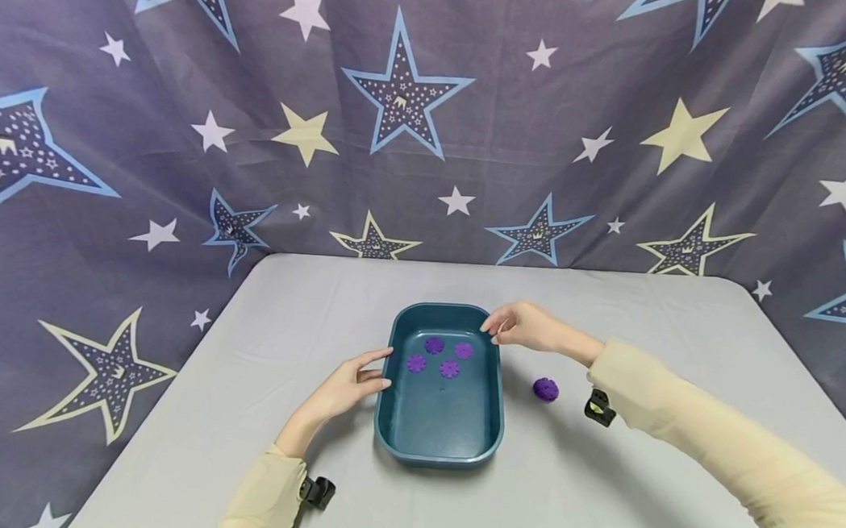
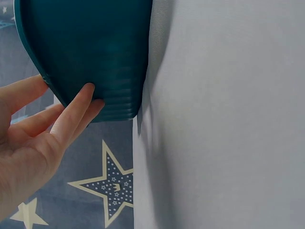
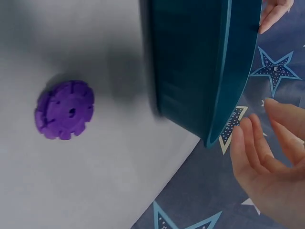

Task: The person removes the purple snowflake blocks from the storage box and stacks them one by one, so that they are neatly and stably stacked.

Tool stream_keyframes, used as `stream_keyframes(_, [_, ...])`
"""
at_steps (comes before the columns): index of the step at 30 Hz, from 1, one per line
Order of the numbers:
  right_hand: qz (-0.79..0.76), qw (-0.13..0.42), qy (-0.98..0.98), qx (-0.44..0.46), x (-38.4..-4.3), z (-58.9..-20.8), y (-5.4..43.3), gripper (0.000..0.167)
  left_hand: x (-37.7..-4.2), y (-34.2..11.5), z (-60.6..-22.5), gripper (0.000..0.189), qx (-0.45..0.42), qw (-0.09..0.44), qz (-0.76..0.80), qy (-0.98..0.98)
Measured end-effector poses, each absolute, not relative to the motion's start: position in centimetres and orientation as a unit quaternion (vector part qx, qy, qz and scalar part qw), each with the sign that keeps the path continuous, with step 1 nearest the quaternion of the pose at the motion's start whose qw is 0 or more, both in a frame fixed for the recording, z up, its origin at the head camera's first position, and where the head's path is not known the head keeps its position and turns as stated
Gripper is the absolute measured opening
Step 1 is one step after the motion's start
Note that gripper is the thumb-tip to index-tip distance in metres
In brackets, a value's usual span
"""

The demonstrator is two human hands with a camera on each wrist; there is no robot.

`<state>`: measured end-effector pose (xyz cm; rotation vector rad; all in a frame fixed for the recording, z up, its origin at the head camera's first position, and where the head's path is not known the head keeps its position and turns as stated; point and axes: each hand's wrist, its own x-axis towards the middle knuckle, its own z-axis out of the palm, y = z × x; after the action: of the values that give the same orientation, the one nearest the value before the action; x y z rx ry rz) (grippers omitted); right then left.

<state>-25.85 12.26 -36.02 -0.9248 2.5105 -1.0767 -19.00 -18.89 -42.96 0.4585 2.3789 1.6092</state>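
A teal rectangular bin (image 1: 443, 419) stands on the table, with several flat purple notched discs (image 1: 449, 369) lying on its floor toward the far end. My left hand (image 1: 343, 384) touches the bin's left side; in the left wrist view its fairly straight fingers (image 2: 76, 112) lie against the outer wall. Over the far right corner of the rim hovers my right hand (image 1: 524, 325), its fingers loosely bent. The right wrist view shows a gap between thumb and fingers and nothing held there. To the right of the bin sits a small stack of purple notched discs (image 3: 66, 109).
A pale cloth covers the table (image 1: 645, 318). Behind it hangs a dark star-patterned curtain (image 1: 460, 137). Each sleeve carries a small black camera mount (image 1: 599, 408) at the wrist.
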Motion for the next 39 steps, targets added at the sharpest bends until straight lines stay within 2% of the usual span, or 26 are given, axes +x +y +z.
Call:
stream_keyframes(10, [-0.339, 0.132, 0.859, -0.36, -26.4, -35.9, 10.3, 0.019, -19.0, -18.8, -42.9, 0.054, 0.149, 0.118, 0.549, 0.814])
stream_keyframes(17, [-0.297, 0.134, 0.865, -0.383, -26.8, -36.4, 8.8, 0.02, -18.1, -18.3, -40.9, 0.052, 0.154, 0.119, 0.547, 0.814])
stream_keyframes(27, [-0.252, 0.185, 0.867, -0.389, -26.5, -37.4, 7.3, 0.02, -19.0, -18.8, -42.8, 0.054, 0.159, 0.115, 0.542, 0.817])
stream_keyframes(36, [-0.213, 0.173, 0.872, -0.406, -26.3, -38.7, 6.4, 0.024, -19.1, -18.9, -43.0, 0.054, 0.159, 0.116, 0.544, 0.815])
stream_keyframes(39, [-0.202, 0.165, 0.872, -0.414, -26.3, -39.3, 6.2, 0.026, -18.5, -18.6, -41.8, 0.053, 0.158, 0.118, 0.543, 0.816])
